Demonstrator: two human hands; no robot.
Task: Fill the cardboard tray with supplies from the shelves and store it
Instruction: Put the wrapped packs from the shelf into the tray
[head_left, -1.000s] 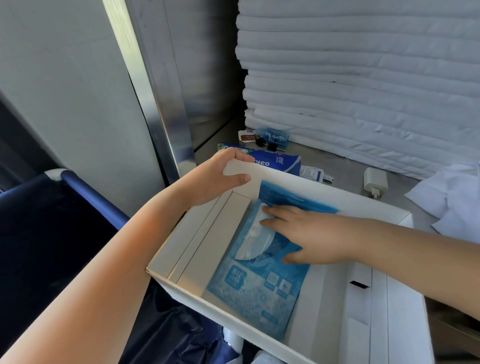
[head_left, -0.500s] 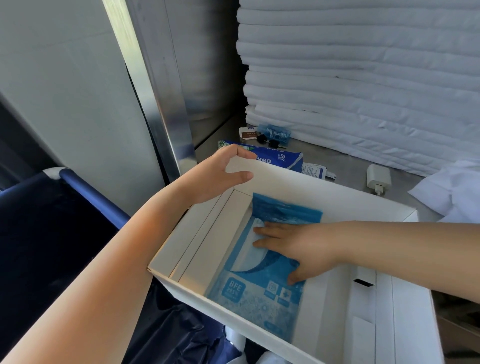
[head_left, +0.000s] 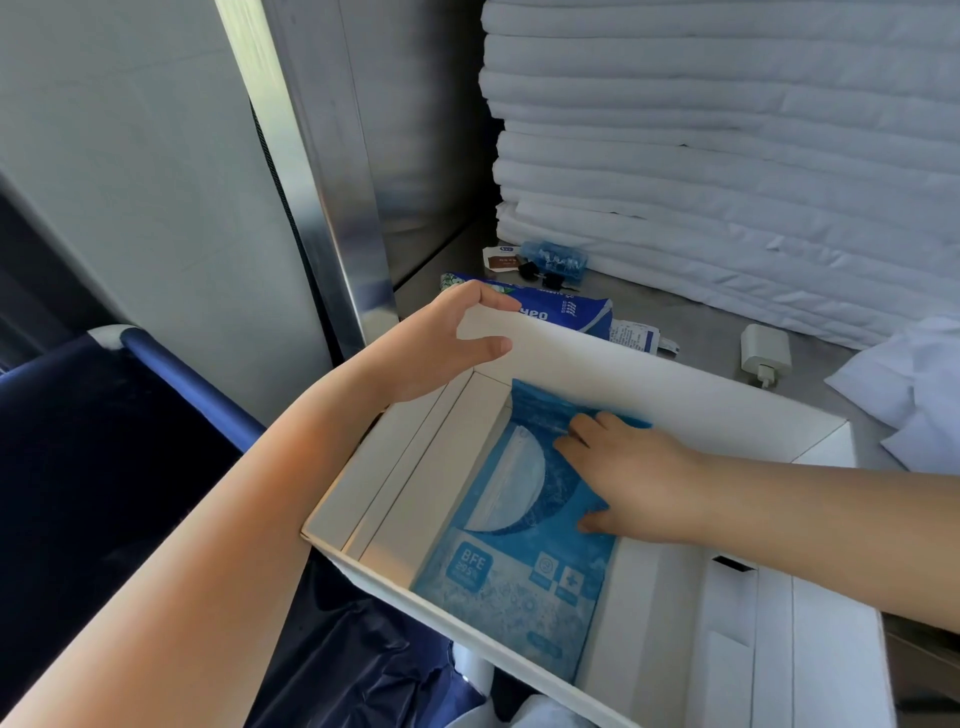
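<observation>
You have soft, cool daylight throughout; the cardboard tray (head_left: 623, 374) shows bright white walls, its left inner side lightly shaded; a streak of glare runs down the steel post (head_left: 291, 171); the navy fabric (head_left: 104, 467) at lower left sinks into shadow; your left forearm (head_left: 208, 545) goes soft near the lens; straight edges bow toward the borders.

We count one tray (head_left: 623, 364) in the lower middle of the frame, with one blue mask pack (head_left: 519, 571) inside it. Two hands show: one left hand (head_left: 441, 348) and one right hand (head_left: 628, 483).

On the shelf (head_left: 701, 322), upper middle, we count:
- one blue soft pack (head_left: 561, 312)
- one small blue box (head_left: 556, 258)
- one brown-and-white sachet (head_left: 501, 258)
- what look like two black clips (head_left: 540, 275)
- one printed white packet (head_left: 636, 335)
- one white charger (head_left: 764, 353)

One white cloth (head_left: 914, 384) sits at the right edge. At upper right there is one linen stack (head_left: 727, 156); we cannot count its layers surely.
</observation>
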